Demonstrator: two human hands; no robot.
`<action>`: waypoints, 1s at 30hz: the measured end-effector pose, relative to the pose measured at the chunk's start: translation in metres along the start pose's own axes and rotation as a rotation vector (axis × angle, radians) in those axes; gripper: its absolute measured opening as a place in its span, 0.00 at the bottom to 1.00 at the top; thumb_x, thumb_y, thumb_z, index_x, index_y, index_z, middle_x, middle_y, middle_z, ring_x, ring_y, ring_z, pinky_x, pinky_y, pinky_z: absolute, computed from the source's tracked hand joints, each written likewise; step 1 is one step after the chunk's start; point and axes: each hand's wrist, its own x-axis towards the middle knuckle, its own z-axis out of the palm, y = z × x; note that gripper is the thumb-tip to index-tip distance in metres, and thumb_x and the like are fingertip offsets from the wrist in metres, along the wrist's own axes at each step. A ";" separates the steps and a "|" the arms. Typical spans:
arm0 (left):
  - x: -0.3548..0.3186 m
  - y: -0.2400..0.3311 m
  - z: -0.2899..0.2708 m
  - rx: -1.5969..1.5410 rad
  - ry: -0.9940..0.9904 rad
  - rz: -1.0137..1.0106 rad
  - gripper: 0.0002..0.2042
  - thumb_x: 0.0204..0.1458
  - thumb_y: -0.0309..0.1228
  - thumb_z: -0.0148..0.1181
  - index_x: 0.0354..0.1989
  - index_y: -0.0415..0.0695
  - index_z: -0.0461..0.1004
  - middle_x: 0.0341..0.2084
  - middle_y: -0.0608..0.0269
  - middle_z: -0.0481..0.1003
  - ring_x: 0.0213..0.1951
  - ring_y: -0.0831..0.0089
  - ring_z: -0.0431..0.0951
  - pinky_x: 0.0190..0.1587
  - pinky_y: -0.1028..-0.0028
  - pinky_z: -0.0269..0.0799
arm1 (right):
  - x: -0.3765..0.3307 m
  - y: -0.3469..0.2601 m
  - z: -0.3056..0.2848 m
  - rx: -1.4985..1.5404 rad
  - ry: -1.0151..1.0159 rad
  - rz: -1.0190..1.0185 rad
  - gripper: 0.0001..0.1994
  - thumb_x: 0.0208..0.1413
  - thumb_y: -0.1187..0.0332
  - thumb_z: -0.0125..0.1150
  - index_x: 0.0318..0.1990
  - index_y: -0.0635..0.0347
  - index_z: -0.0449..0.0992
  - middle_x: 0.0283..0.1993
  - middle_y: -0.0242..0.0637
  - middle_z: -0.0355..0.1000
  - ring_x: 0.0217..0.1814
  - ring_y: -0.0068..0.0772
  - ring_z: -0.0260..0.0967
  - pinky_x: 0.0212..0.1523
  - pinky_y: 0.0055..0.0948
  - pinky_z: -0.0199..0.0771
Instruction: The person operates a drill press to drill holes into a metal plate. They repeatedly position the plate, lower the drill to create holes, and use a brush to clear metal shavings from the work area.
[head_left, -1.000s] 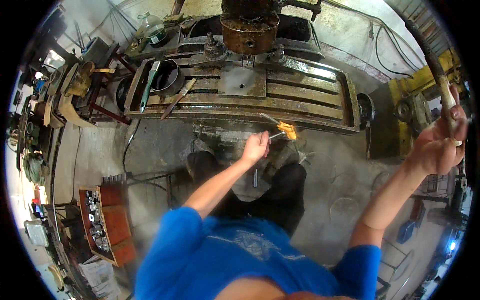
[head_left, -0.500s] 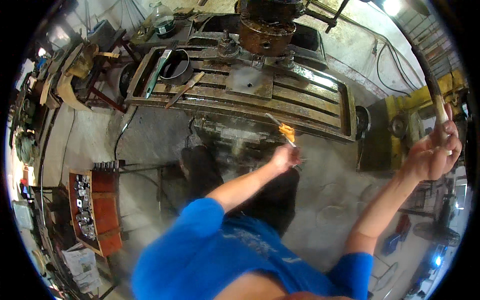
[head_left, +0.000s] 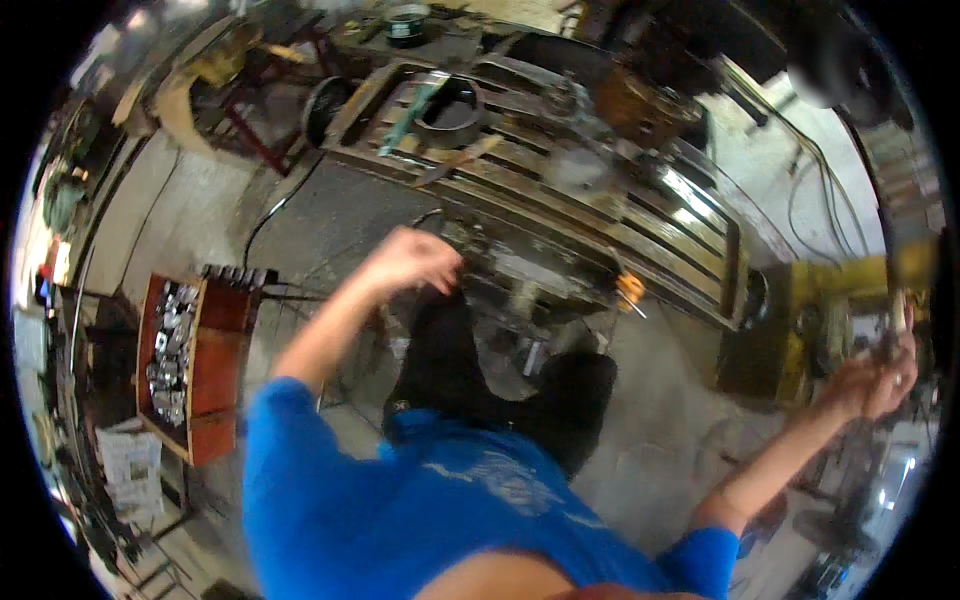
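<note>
My left hand [head_left: 415,262] is in front of the machine's slotted table [head_left: 680,235], above my left knee. It is smeared by motion; whether its fingers hold anything cannot be made out. To its right, an orange-handled crank [head_left: 628,287] at the table's front edge stands free of both hands. Far to the right, my right hand [head_left: 880,378] is raised and wrapped round a pale lever handle [head_left: 899,312]. A flat metal plate [head_left: 578,170] lies on the slotted table under the dark, rusty machine head [head_left: 640,108].
A round pan of dark liquid [head_left: 450,128], a green-handled brush [head_left: 405,122] and a wooden-handled tool [head_left: 455,162] lie on the table's left part. A reddish wooden box [head_left: 215,345] with several small metal parts stands at my left. Yellow machinery [head_left: 800,300] stands at right.
My left hand has left the orange-handled crank and moved left. My right hand keeps its grip on the lever, now lower in view. The whole view has shifted and tilted.
</note>
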 end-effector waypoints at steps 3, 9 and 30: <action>-0.025 0.018 -0.140 0.114 0.556 0.249 0.14 0.52 0.37 0.50 0.29 0.36 0.73 0.19 0.60 0.74 0.23 0.73 0.74 0.26 0.74 0.70 | 0.004 0.010 -0.030 0.107 -0.111 -0.011 0.10 0.51 0.71 0.45 0.39 0.61 0.68 0.49 0.43 0.65 0.61 0.56 0.53 0.63 0.51 0.42; 0.039 0.084 -0.302 1.119 0.854 0.231 0.22 0.49 0.49 0.49 0.41 0.42 0.73 0.37 0.50 0.74 0.43 0.56 0.73 0.43 0.64 0.67 | 0.006 -0.004 -0.017 -0.024 -0.038 0.121 0.14 0.56 0.64 0.45 0.45 0.61 0.69 0.49 0.41 0.66 0.61 0.47 0.55 0.63 0.42 0.46; 0.130 -0.009 -0.305 0.765 1.238 0.631 0.18 0.49 0.41 0.56 0.35 0.36 0.72 0.30 0.49 0.75 0.30 0.58 0.75 0.35 0.68 0.68 | 0.006 -0.024 0.000 0.093 0.194 0.270 0.08 0.52 0.66 0.51 0.28 0.58 0.73 0.37 0.36 0.68 0.59 0.54 0.56 0.63 0.50 0.46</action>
